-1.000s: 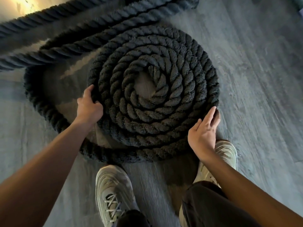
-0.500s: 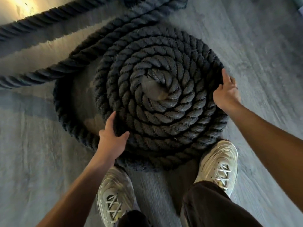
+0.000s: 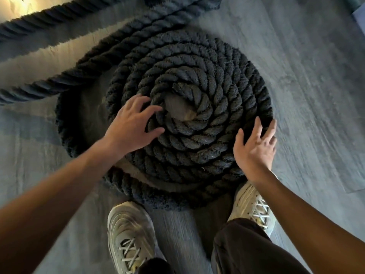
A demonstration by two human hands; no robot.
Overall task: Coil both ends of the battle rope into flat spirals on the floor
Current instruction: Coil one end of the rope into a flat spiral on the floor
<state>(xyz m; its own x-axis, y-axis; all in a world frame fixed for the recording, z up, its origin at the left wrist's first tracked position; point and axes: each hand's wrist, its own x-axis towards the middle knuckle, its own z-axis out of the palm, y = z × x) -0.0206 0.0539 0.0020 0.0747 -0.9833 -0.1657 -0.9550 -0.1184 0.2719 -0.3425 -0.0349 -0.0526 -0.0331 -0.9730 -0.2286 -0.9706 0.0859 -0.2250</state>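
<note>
Lying beneath spread fingers (image 3: pixel 134 103), rope spiral (image 3: pixel 197 147): left hand (image 3: pixel 128 129) near centre, right hand (image 3: pixel 254 149) over right rim.

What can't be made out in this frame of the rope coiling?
Head view only.
1. Loose rope lengths: cut off by the left and top edges, so the rope's other end is out of view.
2. Spiral turns beneath the left hand and right hand: covered by the hands; contact under the palms unclear.
3. Pale object in the top right corner: cut off by the edge, unidentifiable.
</note>
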